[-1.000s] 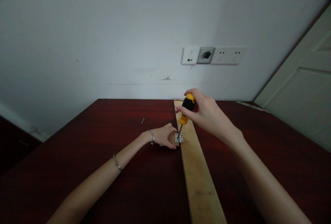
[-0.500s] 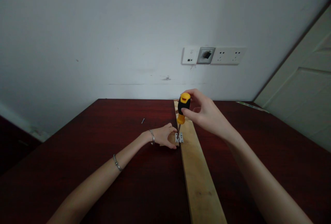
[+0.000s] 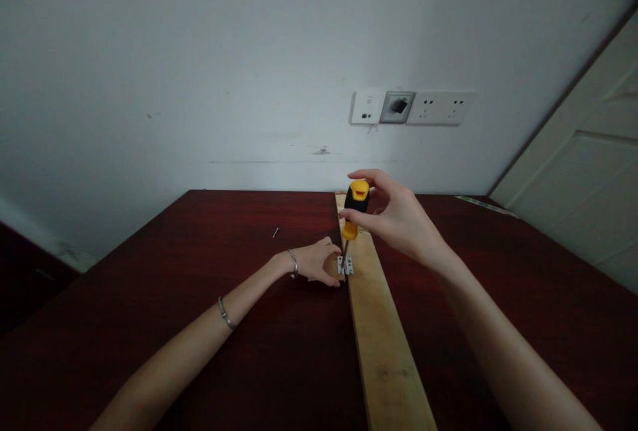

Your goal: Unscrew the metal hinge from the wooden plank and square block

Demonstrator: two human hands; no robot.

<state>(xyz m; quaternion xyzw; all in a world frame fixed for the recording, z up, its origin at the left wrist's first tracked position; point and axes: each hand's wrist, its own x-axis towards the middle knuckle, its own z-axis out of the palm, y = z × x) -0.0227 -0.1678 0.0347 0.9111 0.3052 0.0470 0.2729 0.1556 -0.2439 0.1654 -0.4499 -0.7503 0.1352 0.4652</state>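
A yellow and black screwdriver (image 3: pixel 357 200) stands nearly upright, its handle held in the fingers of my right hand (image 3: pixel 391 210). The shaft points down onto the left leaf of a small metal hinge (image 3: pixel 349 265). That hinge spans the seam between a long wooden board (image 3: pixel 386 344) and a small wooden block (image 3: pixel 333 269). My left hand (image 3: pixel 318 261) grips the block from the left, thumb and fingers at its near and far sides. Any screw under the screwdriver's tip is too small to make out.
A loose screw (image 3: pixel 276 232) lies on the dark red table (image 3: pixel 239 218), left of the board. Behind the table rises a white wall (image 3: pixel 174 72) with a row of sockets (image 3: pixel 438 107). A thin patterned strip (image 3: pixel 486 205) lies at the back right, near a white door (image 3: pixel 588 152).
The screwdriver's handle has turned and tilted slightly to the right, and my right fingers have shifted around it. My left hand, the hinge and the wood stay in place.
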